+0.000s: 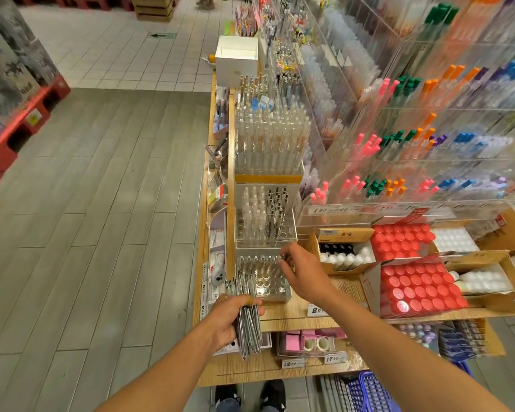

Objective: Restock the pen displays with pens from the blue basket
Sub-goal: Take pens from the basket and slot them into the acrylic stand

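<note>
At shelf edge: left hand fisted around a bundle of pens, tips fanned upward. Right hand reaches over the clear pen display, fingertips pinching what looks like one pen, though blur hides it. Rack mostly empty holes. Blue basket on floor, lower right, beside shoes.

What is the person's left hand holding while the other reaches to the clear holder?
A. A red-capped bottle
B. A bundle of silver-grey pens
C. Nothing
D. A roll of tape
B: the left hand is closed around a bundle of silver-grey pens, while the right hand pinches a single pen over the clear holder.
</note>
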{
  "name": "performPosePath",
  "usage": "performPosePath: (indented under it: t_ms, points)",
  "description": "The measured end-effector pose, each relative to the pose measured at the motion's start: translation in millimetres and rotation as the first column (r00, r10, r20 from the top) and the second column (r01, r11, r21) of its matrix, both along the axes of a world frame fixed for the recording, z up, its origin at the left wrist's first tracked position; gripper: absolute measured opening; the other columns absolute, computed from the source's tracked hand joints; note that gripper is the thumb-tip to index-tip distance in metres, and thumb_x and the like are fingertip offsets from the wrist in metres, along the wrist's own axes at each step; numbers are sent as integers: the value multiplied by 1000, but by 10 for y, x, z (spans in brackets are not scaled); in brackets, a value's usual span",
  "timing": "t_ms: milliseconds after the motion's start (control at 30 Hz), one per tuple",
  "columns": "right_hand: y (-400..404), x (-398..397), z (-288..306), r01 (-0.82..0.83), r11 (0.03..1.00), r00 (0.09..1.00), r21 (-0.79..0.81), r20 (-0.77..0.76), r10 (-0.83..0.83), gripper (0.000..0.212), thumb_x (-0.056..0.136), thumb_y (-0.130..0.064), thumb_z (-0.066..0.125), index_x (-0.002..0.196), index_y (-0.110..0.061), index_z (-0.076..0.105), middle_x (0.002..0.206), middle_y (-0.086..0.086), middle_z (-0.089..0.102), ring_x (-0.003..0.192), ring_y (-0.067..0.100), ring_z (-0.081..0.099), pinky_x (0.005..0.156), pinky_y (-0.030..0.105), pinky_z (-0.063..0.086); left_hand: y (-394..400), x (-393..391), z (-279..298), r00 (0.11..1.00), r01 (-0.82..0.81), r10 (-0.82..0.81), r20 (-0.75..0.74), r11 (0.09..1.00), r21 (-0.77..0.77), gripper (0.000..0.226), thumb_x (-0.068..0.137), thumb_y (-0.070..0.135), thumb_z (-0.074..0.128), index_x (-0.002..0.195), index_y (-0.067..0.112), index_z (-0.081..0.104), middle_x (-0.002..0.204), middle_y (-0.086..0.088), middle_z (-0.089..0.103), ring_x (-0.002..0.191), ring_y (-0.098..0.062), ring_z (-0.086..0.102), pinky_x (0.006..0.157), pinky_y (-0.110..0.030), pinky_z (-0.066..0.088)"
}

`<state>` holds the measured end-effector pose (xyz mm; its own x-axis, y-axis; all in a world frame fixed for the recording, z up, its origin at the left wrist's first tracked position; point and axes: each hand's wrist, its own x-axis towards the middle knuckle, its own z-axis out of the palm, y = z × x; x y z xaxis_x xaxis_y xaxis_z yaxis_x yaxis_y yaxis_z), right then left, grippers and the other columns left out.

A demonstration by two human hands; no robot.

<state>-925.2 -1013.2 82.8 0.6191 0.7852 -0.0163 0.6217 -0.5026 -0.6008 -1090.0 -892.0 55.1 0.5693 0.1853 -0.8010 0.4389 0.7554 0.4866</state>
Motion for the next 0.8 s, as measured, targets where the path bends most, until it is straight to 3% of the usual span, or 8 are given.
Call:
performPosePath:
  t_ms: [133,267,367,500,567,633,700,800]
  points:
    - [-16,15,-53,-32,998,996,-46,81,35,14,95,-26,58,108,-19,56,97,-7,55,91,11,52,78,24,43,-2,8,-3,1000,-1,1,4,1000,0,27,81,-2,70,104,-15,66,90,-26,71,77,-30,72,79,-46,58]
    - [41,-15,-61,-90,988,959,-127,258,120,19,95,-26,54,109,-16,62,102,-2,64,97,17,52,84,31,45,-13,29,19,1000,0,0,6,1000,8,28,83,-4,70,107,-15,65,90,-26,72,76,-30,73,67,-39,61]
    - [111,-75,-73,-93,972,900,-216,399,175,22,93,-24,51,102,-14,68,98,0,63,91,19,49,77,32,42,-34,55,30,1000,-9,9,-9,1000,27,41,82,-4,71,119,-14,56,95,-28,72,76,-30,73,61,-38,62]
    - [159,-131,-70,-48,959,890,-278,423,167,19,88,-16,55,103,-14,68,99,0,61,91,19,47,74,29,36,-41,61,23,1000,1,-1,-10,1000,28,45,85,-6,68,125,-15,50,97,-28,73,78,-30,74,58,-36,61]
    - [141,-168,-74,-49,970,893,-237,424,148,20,87,-18,57,103,-16,68,97,-1,62,90,18,49,74,29,37,-44,59,26,1000,12,-12,-5,1000,25,44,86,-7,66,126,-16,50,98,-28,72,78,-30,74,58,-35,60]
    - [117,-237,-60,-51,991,946,-124,311,87,18,89,-23,60,104,-18,68,95,-5,61,92,15,50,75,27,39,-49,54,38,1000,18,-18,4,999,29,47,86,-9,65,129,-17,47,98,-28,72,78,-31,73,59,-37,61]
    - [112,-308,-33,-24,998,995,-55,98,29,18,91,-32,62,104,-21,67,91,-10,60,90,9,51,74,23,37,-58,58,53,1000,17,-18,13,999,38,57,85,-10,65,135,-15,39,100,-30,70,79,-33,71,61,-39,61]
    - [143,-352,22,55,996,954,-69,-292,-73,23,89,-35,67,106,-20,64,81,-9,63,78,7,58,65,19,40,-83,65,97,999,23,-24,31,999,40,65,85,-11,64,140,-13,31,104,-33,67,80,-34,70,59,-40,60]
